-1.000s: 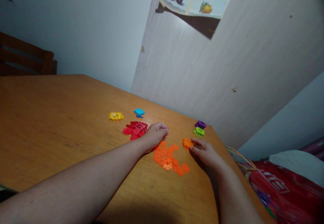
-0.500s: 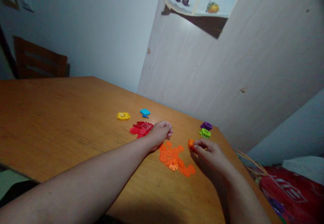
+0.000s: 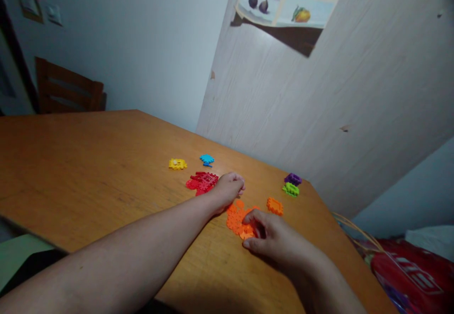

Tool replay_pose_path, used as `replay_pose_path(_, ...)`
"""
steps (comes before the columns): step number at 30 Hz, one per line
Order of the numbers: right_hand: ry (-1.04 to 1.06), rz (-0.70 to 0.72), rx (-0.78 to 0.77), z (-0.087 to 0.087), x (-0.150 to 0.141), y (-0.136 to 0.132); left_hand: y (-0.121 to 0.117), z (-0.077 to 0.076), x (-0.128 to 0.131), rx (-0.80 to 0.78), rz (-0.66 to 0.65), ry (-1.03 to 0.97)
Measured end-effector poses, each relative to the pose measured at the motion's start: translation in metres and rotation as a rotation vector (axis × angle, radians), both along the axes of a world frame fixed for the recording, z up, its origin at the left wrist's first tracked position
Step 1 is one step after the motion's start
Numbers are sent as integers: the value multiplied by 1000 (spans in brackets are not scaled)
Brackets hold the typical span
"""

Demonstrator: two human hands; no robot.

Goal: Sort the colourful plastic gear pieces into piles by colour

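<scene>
My left hand (image 3: 230, 187) is curled into a loose fist on the table, between the red pieces (image 3: 203, 181) and the orange pile. Whatever its fingers may enclose is hidden. Thumb and forefinger of my right hand (image 3: 271, 233) are spread apart over the near right side of the pile of flat orange notched discs (image 3: 236, 219), partly covering it; nothing shows between them. Just beyond that hand lies an orange rectangular block with a bumpy edge (image 3: 275, 206), touched by neither hand.
Yellow pieces (image 3: 178, 164) and blue pieces (image 3: 206, 159) lie farther back on the wooden table (image 3: 88, 162). Purple (image 3: 292, 179) and green (image 3: 291, 190) blocks sit near the right edge. A wall panel (image 3: 276, 115) borders the far side; a red bag (image 3: 411, 266) is beyond the right edge.
My right hand has let go of the orange block, now lying on the table, and moved left and nearer to the orange discs. My left hand stays in place; the view has shifted slightly.
</scene>
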State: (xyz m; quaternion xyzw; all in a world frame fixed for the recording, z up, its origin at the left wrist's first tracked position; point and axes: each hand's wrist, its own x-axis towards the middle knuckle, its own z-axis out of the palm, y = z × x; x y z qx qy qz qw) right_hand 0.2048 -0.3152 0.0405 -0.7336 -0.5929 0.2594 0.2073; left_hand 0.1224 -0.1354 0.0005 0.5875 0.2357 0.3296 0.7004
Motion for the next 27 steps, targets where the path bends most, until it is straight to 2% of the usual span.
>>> replay_pose_path(5,-145,30,37,-1,-2,3,-2,2,-3,14,-5,16)
replay_pose_path(10,-146,52,163,-2,-2,6,-3,2,-4,39,-10,6)
replay_pose_path(17,-187,4,280,-13,18,10,-2,-7,2,94,-11,27)
replay_pose_path(21,-29,-38,303,-23,26,9,-4,-5,3,86,18,67)
replay_pose_path(27,393,-285,261,-32,33,5,-3,-6,5,91,14,73)
